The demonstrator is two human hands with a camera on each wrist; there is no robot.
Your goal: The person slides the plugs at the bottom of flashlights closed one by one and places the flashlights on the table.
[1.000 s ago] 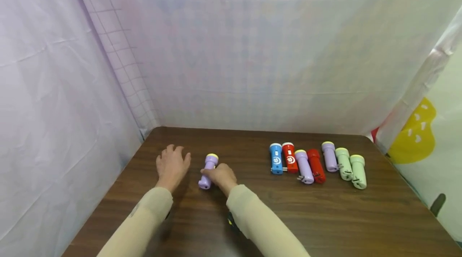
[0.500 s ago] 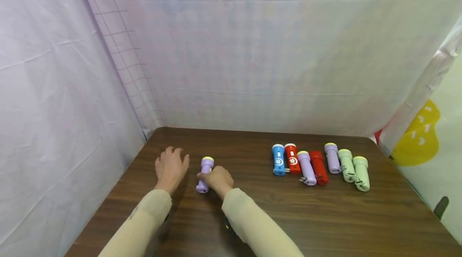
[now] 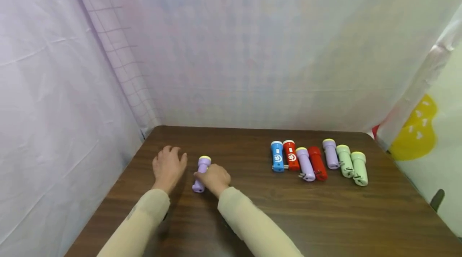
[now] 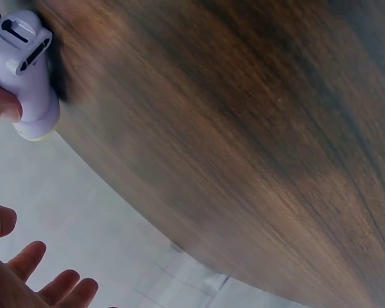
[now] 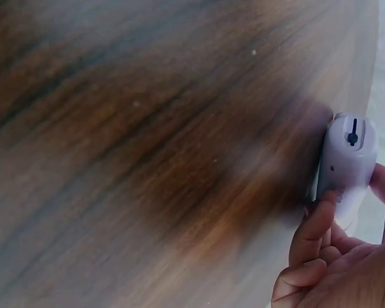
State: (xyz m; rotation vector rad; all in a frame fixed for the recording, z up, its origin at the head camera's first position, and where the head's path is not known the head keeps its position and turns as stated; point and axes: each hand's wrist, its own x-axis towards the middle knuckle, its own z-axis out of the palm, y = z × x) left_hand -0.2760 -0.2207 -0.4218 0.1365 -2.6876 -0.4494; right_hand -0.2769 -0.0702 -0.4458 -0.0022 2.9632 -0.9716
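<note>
A purple flashlight (image 3: 203, 164) with a yellow rim is held in my right hand (image 3: 215, 179), thumb on one side and fingers on the other. Its butt end, with a slot, faces the camera in the right wrist view, where the flashlight (image 5: 350, 160) sits between thumb and curled fingers. My left hand (image 3: 168, 168) hovers to the left of it, fingers apart and loosely bent, holding nothing. In the left wrist view the flashlight (image 4: 32, 96) appears at the upper left, apart from my left fingers. Whether it touches the table is hard to tell.
On the right of the brown table (image 3: 325, 217) lies a row of flashlights: blue (image 3: 277, 156), red with a white print (image 3: 291, 156), purple (image 3: 305, 164), plain red (image 3: 317, 164), another purple (image 3: 330, 154) and two pale green (image 3: 345, 161). Several have plug prongs out. Pale curtains (image 3: 252, 48) hang behind.
My right hand has shifted the purple flashlight slightly left, still gripping it. My left hand has drifted a little left too. The row of flashlights is unchanged.
</note>
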